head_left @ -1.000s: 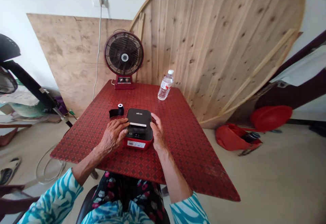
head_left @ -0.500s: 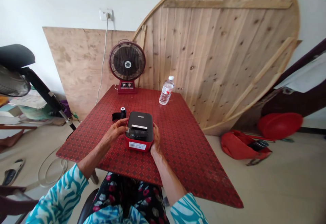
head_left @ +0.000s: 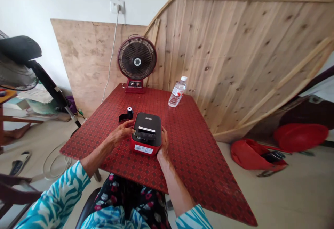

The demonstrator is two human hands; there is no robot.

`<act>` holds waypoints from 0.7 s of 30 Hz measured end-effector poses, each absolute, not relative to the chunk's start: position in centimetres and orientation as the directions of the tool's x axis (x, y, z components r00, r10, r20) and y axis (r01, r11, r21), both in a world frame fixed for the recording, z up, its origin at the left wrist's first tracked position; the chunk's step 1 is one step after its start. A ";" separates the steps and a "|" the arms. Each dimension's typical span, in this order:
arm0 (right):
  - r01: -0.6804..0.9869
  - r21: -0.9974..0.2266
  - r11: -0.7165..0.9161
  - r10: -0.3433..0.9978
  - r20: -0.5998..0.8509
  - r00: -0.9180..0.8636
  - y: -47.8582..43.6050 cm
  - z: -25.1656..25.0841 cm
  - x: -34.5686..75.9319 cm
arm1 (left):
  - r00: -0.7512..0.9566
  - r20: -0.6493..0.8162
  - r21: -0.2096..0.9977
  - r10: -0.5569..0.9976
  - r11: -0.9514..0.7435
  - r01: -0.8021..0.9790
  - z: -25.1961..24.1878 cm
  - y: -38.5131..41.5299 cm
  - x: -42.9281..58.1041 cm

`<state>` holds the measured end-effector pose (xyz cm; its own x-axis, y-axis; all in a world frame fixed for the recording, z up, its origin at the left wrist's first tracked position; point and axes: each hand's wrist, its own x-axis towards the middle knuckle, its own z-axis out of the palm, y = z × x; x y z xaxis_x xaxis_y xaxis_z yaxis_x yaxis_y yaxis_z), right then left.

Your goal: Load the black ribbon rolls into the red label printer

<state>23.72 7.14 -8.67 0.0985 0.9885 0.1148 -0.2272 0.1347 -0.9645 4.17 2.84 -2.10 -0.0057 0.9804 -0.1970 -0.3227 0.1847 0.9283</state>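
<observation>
A small red and black printer (head_left: pixel 146 133) sits near the front of the red patterned table (head_left: pixel 188 145). My left hand (head_left: pixel 121 132) grips its left side, fingers curled against the casing. My right hand (head_left: pixel 164 143) holds its right side, mostly hidden behind the body. A white slot runs across the black lid. Just behind the printer, to the left, lies a small black roll (head_left: pixel 127 114) with a loose strip.
A red table fan (head_left: pixel 137 64) stands at the table's far edge, its cord running up to a wall socket. A water bottle (head_left: pixel 177 92) stands at the back right. Wooden boards lean on the wall. A red bag (head_left: pixel 254 156) and red basin (head_left: pixel 300 137) lie on the floor, right.
My left hand slid off the printer's lid to its left side, and my right hand dropped lower along the right side. The view shifted slightly to the left.
</observation>
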 end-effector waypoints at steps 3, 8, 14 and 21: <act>-0.264 -0.962 0.065 0.992 0.033 0.124 6.9 -8.1 23.6 | 0.003 -0.188 0.921 0.982 0.177 -0.347 -2.5 2.9 4.3; -0.284 -0.955 0.081 0.990 0.044 0.136 6.7 -7.7 23.6 | 0.009 -0.176 0.916 0.984 0.167 -0.364 -2.4 2.5 4.5; -0.271 -0.960 0.068 0.994 0.040 0.106 6.7 -8.0 23.8 | 0.029 -0.175 0.923 0.984 0.175 -0.343 -1.8 2.1 4.5; -0.266 -0.959 0.095 0.990 0.062 0.128 7.2 -8.6 23.7 | 0.040 -0.120 0.944 0.992 0.126 -0.306 -1.7 2.1 4.6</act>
